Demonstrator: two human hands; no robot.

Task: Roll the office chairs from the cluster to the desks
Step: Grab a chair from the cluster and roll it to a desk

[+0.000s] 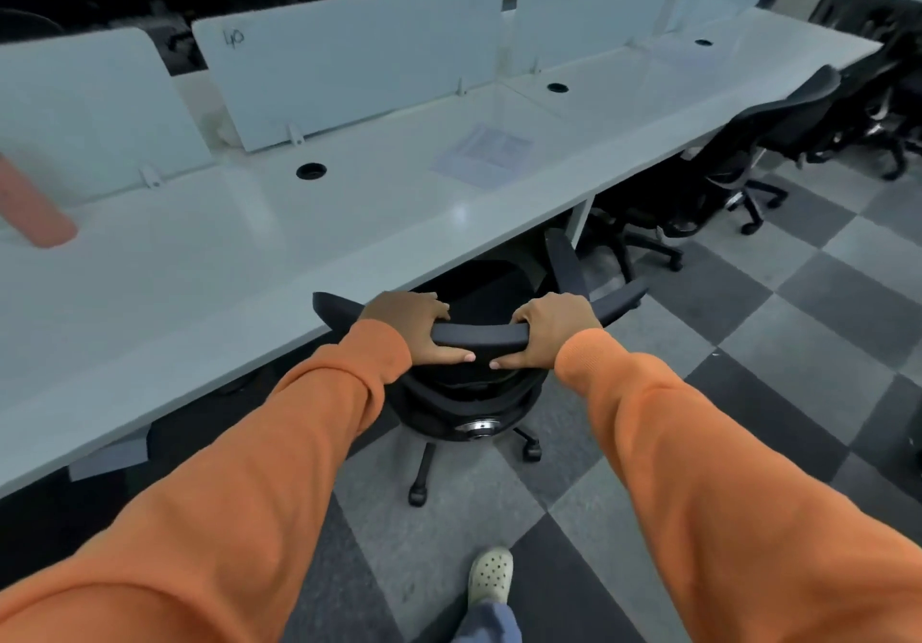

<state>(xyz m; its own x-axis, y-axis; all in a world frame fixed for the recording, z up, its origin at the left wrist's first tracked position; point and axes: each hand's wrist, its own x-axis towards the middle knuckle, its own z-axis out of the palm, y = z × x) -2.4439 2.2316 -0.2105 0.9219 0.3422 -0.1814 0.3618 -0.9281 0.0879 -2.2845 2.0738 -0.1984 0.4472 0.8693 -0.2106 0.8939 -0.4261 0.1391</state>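
Note:
A black office chair point(479, 393) stands right in front of me, its seat partly under the edge of the long white desk point(239, 263). My left hand point(414, 328) and my right hand point(549, 330) both grip the top bar of its backrest, thumbs on the near side. The chair's wheeled base shows below, on the checkered carpet. Its armrests stick out to either side at the desk edge.
White divider panels point(349, 53) run along the desk's back. A sheet of paper point(484, 153) and round cable holes lie on the desk. More black chairs point(748, 153) stand at the desk to the right. An orange object point(35, 208) rests at far left. My foot point(491, 575) is below.

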